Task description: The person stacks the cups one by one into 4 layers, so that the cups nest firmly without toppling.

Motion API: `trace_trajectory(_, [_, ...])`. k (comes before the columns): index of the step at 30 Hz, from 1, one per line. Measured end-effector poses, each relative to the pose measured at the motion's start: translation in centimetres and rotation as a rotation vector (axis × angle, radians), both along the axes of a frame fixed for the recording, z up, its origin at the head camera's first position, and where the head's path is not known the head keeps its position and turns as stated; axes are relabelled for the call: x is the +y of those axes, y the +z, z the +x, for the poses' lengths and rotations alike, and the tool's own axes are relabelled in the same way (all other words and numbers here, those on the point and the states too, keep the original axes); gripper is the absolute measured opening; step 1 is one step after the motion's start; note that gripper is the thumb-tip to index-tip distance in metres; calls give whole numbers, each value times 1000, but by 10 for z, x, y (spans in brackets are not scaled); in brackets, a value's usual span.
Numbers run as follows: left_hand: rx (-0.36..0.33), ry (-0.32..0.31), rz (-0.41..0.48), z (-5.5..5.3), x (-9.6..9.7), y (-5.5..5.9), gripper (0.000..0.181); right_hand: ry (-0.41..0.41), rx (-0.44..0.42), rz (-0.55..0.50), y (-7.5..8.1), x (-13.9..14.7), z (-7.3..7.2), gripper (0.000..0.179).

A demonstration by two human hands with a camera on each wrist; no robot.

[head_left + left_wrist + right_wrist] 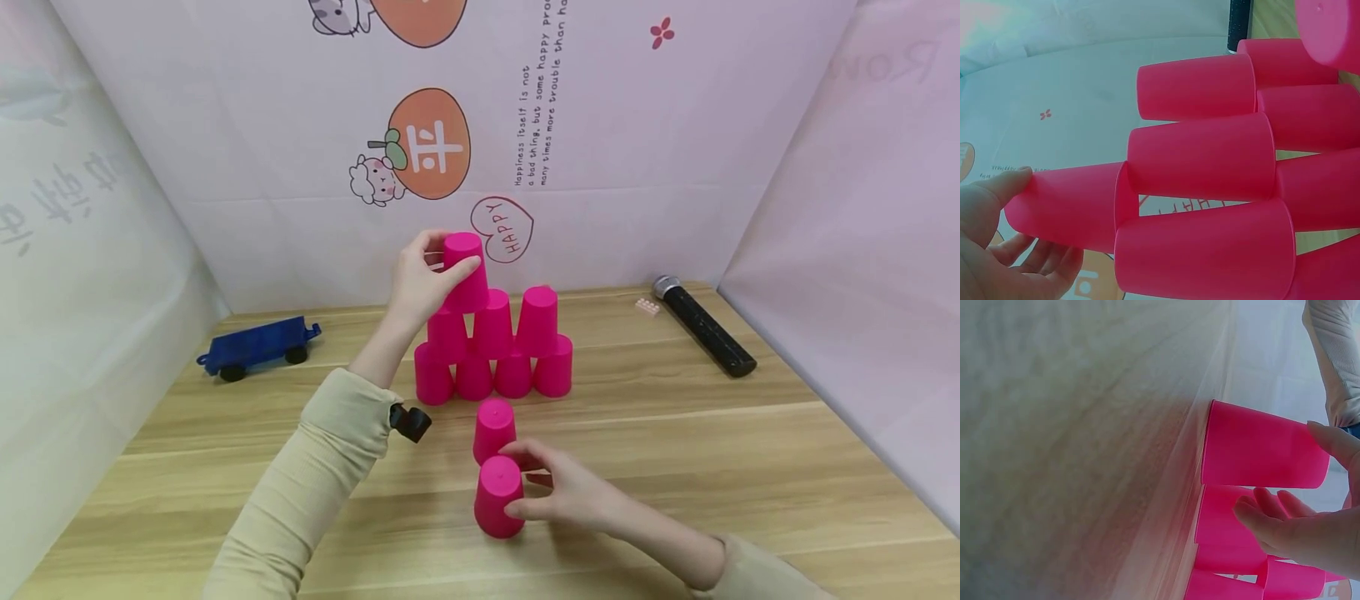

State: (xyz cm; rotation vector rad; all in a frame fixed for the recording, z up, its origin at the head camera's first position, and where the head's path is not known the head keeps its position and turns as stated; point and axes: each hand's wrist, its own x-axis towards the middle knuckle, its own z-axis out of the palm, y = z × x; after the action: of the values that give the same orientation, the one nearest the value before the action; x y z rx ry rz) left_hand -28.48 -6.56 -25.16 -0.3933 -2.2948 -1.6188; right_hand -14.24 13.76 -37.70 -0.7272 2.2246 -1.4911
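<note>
In the head view my left hand point(420, 283) grips an upside-down pink cup point(465, 275) at the top left of a cup pyramid. Thumb and fingers hold its upper part, and its rim is right at the tops of two cups below. Three cups make the row beneath point(492, 325), over a bottom row point(474, 377) of several. Closer to me, my right hand point(573, 492) reaches around a loose pink cup point(498, 500), thumb at its side. The right wrist view shows a gap between the fingers point(1279, 519) and that cup. Another loose cup point(494, 429) stands just behind it.
A blue toy wagon point(258, 346) stands on the wooden table point(675, 467) at the left. At the back right lie a black microphone point(705, 325) and a small pink toy brick point(647, 307). Printed white cloth point(615, 150) encloses the back and sides.
</note>
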Motion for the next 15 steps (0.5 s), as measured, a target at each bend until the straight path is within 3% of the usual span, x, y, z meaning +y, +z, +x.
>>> trace_trajectory(15, [-5,12,9,-2,1,0,52,20,-22,-15,-4,-4,-1,50])
